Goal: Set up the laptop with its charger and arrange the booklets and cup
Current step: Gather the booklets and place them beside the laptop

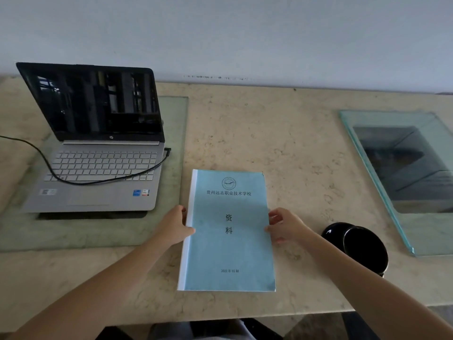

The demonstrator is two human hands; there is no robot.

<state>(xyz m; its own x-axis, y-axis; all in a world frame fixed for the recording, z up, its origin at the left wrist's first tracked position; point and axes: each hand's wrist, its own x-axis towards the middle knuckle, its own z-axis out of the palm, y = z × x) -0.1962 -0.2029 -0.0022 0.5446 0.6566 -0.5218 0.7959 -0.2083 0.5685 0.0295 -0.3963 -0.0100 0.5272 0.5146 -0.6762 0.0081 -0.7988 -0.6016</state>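
Laptop (pixel 98 153) at left, lid open, screen dark, sitting on a glass pane (pixel 176 168) set on the marble counter (pixel 282 133). Black charger cable (pixel 36 149) comes in from the left edge, runs across the keyboard and loops up to the plug at the laptop's right side. Centre: blue booklet (pixel 228 246) lying flat on the counter, white spine on the left, cover up. Left hand (pixel 175 225) grips its left edge, thumb on the cover; right hand (pixel 284 225) grips the right edge, fingers curled around it. Black cup (pixel 362 246) just right of the right forearm, tilted or on its side, can't tell which. Second glass pane (pixel 367 155) far right.
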